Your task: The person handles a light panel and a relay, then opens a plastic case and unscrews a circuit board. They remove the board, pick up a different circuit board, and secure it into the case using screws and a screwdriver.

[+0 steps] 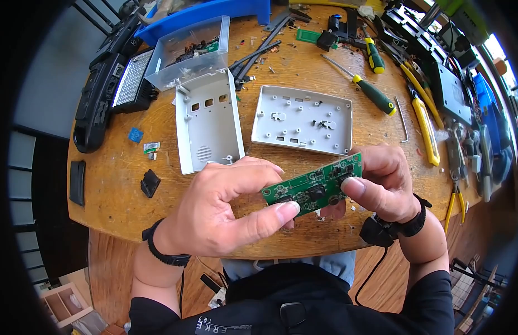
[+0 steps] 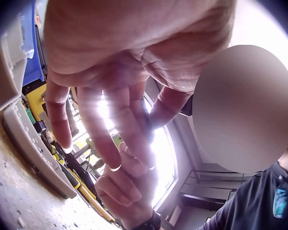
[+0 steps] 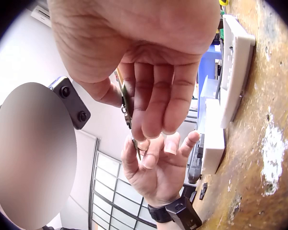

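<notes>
Both hands hold a green circuit board [image 1: 316,191] above the table's near edge, in front of the body. My left hand [image 1: 222,204] pinches its left end, thumb on the component side and fingers behind. At the other end my right hand [image 1: 384,181] grips the board the same way, its thumb on the face near a black part. The board tilts up towards the right. In the right wrist view the circuit board [image 3: 126,108] shows edge-on between thumb and fingers. Beyond it lie two pale plastic case halves, one upright [image 1: 208,125] and one sideways [image 1: 303,118], insides up.
A clear bin [image 1: 189,53] of small parts stands at the back left, beside a blue tray [image 1: 208,19]. Screwdrivers [image 1: 376,96], a yellow cutter [image 1: 425,131] and pliers [image 1: 454,204] lie to the right. Black scraps [image 1: 150,183] and a lamp [image 1: 132,81] sit left.
</notes>
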Motion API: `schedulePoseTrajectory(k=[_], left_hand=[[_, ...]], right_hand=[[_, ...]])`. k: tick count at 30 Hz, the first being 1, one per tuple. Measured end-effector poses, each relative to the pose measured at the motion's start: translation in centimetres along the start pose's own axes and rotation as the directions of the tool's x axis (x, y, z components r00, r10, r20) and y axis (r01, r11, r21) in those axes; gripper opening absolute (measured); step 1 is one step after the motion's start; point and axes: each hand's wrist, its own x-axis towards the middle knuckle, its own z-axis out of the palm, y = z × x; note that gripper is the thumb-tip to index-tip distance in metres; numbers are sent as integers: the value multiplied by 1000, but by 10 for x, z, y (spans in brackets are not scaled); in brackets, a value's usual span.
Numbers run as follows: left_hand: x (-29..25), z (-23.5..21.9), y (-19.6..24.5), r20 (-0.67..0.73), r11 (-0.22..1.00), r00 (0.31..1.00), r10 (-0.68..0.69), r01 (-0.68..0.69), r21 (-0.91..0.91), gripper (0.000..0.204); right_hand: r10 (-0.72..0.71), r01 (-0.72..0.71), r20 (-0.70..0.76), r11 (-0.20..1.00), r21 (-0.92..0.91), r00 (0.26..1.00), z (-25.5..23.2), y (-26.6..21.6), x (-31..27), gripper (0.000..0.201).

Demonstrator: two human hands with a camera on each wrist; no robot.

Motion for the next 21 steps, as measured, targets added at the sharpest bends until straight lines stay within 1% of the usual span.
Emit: schedulePoseTrajectory(k=[2,4,5,7,8,10,11,13,14,15,16,17,18,19,20,21], left_hand=[[-1,3,1,-16,1000,1000,-17,17,-26,15],[-3,6,0,-75,984,990,-117,106,-144,16],[-3,5,0,-76,984,990,-117,106,-144,16],[-3,4,-1,-75,992,995,-61,52,-114,16],[-2,4,-3,-74,992,995,-62,53,-116,16],[-1,3,-6,-73,996,996,61,-65,-56,15],[-1,4,-4,-71,996,996,62,-66,-55,15],[-3,5,1,-89,985,993,-71,56,-161,15],[-2,5,0,-88,985,994,-72,57,-161,15],[-2,3,-3,-70,992,997,-24,15,-125,16],[-2,2,-4,-51,996,998,23,-28,-90,17],[-2,2,-4,-49,995,999,22,-27,-91,17],[-2,2,-4,-41,998,999,23,-25,-53,17],[-2,2,-3,-32,1000,999,24,-25,-15,17],[-2,2,-4,-30,1000,999,24,-25,-18,17],[-1,2,-4,-11,999,999,41,-41,-14,17]], right_hand=[[-28,28,-12,999,-47,1000,0,-2,1,18],[-40,39,-13,997,-65,999,-1,-3,0,18],[-52,51,-14,995,-82,999,-1,-3,0,18],[-62,60,-16,994,-87,998,-1,-3,0,17],[-71,69,-19,993,-92,997,-1,-4,0,17],[-41,39,-22,997,-71,999,-1,-4,-1,17],[-12,11,-24,999,-49,1000,-1,-5,-1,17],[9,-9,-20,1000,-25,1000,-2,-6,-1,18],[30,-30,-15,1000,-1,999,-2,-6,-1,19],[30,-30,-16,1000,-1,999,-2,-6,-1,19],[56,-57,18,997,46,998,-1,-4,-1,21],[80,-85,53,992,93,995,-1,-3,0,24],[81,-86,51,992,94,995,0,-2,0,24],[58,-62,66,997,50,996,1,-2,1,24],[37,-38,82,999,7,996,3,-1,2,24],[-41,44,51,997,-59,998,5,4,4,22]])
